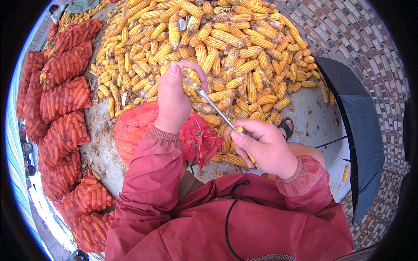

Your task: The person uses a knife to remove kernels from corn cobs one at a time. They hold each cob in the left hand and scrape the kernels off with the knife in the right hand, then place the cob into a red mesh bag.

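Observation:
My left hand (174, 98) is wrapped around an ear of corn (191, 80), its end turned towards me with some patches bare of kernels. In my right hand (261, 143) is a screwdriver (219, 112) with a yellow handle, partly hidden by my fingers. The tip of its metal shaft meets the corn near the edge of that end. Below my left forearm sits a red mesh bag (137, 125) filled with corn ears, its gathered mouth (202, 138) to the right. A big heap of yellow corn ears (225, 37) lies just beyond both hands.
Several filled red mesh bags (65, 94) are stacked along the left. An open dark umbrella (362, 130) rests on its side at the right, its shaft pointing towards my leg. A brick wall (346, 29) curves behind it. Loose kernels and husk bits litter the grey floor (101, 130).

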`<action>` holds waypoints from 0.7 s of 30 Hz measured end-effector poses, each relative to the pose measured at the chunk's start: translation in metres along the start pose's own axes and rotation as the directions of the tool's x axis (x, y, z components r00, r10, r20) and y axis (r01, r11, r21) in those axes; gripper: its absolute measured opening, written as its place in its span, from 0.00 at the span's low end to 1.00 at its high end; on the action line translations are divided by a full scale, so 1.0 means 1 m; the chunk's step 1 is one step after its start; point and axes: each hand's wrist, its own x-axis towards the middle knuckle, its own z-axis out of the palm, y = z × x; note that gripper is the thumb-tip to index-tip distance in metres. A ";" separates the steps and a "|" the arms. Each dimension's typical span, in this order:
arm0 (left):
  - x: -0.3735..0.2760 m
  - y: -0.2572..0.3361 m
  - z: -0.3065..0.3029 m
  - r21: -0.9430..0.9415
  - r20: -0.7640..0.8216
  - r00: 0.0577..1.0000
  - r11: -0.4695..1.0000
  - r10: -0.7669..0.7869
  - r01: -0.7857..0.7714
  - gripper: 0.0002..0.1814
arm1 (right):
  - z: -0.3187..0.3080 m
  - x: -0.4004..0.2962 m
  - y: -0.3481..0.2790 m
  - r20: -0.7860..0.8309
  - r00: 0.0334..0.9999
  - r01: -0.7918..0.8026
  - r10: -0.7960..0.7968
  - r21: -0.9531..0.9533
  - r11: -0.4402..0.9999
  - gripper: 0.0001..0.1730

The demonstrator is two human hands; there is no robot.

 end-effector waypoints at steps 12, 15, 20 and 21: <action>0.001 -0.001 -0.003 0.431 0.118 0.942 0.839 0.313 -0.333 0.30 | -0.008 -0.003 -0.009 0.059 0.992 -0.114 0.109 0.084 0.990 0.16; 0.002 0.003 -0.004 0.512 0.202 0.932 0.779 0.300 -0.361 0.30 | -0.015 -0.003 -0.008 0.079 0.986 -0.155 0.146 0.119 0.981 0.15; -0.004 -0.009 0.006 0.351 0.057 0.996 0.933 0.069 -0.085 0.32 | -0.009 -0.001 -0.005 -0.120 0.992 -0.008 -0.035 -0.340 0.941 0.13; -0.002 -0.005 0.012 0.260 0.032 1.000 0.966 -0.001 -0.007 0.32 | -0.009 0.000 -0.004 -0.166 0.978 0.035 -0.124 -0.459 0.888 0.14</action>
